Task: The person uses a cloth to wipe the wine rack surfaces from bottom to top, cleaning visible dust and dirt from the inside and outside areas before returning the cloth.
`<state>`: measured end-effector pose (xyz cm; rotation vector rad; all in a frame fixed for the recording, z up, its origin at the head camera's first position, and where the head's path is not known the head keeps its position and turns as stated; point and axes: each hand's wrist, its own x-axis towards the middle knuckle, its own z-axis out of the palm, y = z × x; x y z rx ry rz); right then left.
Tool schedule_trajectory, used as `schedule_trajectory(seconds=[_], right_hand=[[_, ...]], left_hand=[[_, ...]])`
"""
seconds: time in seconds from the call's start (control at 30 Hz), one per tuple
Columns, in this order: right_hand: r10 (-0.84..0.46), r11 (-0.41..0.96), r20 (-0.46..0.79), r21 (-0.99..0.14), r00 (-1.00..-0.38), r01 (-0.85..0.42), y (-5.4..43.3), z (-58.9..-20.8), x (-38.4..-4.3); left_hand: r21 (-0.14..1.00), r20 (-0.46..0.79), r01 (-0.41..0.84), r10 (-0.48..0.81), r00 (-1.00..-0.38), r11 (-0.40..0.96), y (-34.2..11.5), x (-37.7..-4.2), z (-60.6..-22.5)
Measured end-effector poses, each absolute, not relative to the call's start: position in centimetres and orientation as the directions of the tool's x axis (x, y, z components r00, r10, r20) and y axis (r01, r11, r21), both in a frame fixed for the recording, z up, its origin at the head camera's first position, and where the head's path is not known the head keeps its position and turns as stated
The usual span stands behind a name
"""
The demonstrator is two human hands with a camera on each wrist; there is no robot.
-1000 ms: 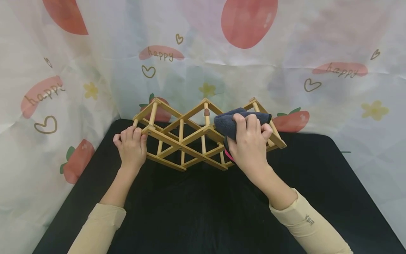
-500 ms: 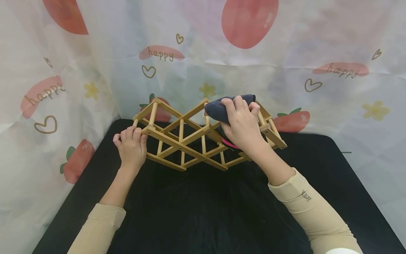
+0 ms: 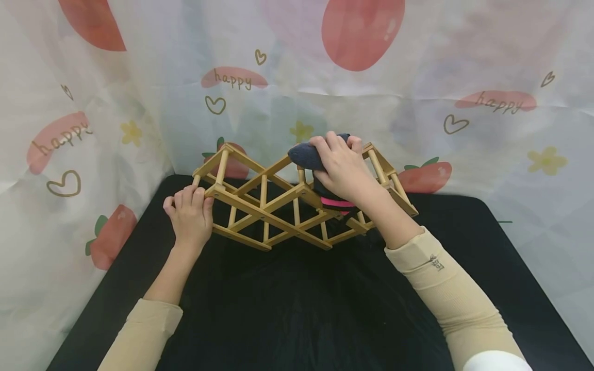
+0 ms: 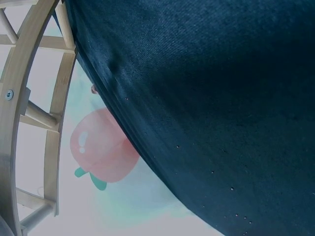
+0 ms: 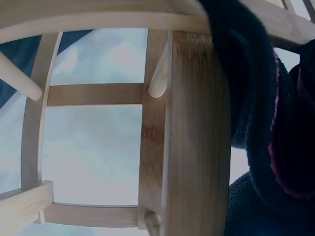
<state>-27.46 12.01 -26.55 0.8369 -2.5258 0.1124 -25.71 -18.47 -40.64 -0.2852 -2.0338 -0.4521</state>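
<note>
A lattice-type wooden rack (image 3: 262, 215) with crossed slats and round dowels stands on the table; it looks like a folding wine rack. At its left end my left hand (image 3: 189, 216) grips the frame, fingers bent over the wood. My right hand (image 3: 343, 167) holds a dark blue cloth (image 3: 303, 155) against the upper rack, right of the middle. A pink-edged fold hangs below that hand. In the right wrist view the cloth (image 5: 246, 88) drapes over a slat (image 5: 197, 137). The left wrist view shows rack slats (image 4: 14, 73) but not the fingers.
Black fabric (image 3: 278, 309) covers the table under both forearms. Close behind the rack hangs a pale curtain (image 3: 394, 118) printed with fruit, hearts and the word happy; it also runs along the left side.
My right hand has moved the cloth leftward and up along the rack, from the right section toward the middle top. The left hand and the rack stay in place.
</note>
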Motion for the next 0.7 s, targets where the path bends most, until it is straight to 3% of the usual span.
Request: schedule_trajectory(seconds=[0.23,0.43,0.7], right_hand=[[-0.597,0.779,0.427,0.107,-0.679,-0.618,11.4,-26.3,-28.8],[-0.634,0.761,0.326,0.106,-0.701,-0.64,11.0,-25.8,-29.6],[-0.711,0.701,0.211,0.133,-0.671,-0.701,10.7,-25.1,-30.1]], left_hand=[[0.204,0.874,0.384,0.01,-0.486,0.9,-18.5,-25.7,-40.7],[0.204,0.871,0.38,0.01,-0.491,0.902,-18.6,-25.7,-40.7],[0.191,0.881,0.384,0.015,-0.473,0.903,-18.6,-25.8,-40.7]])
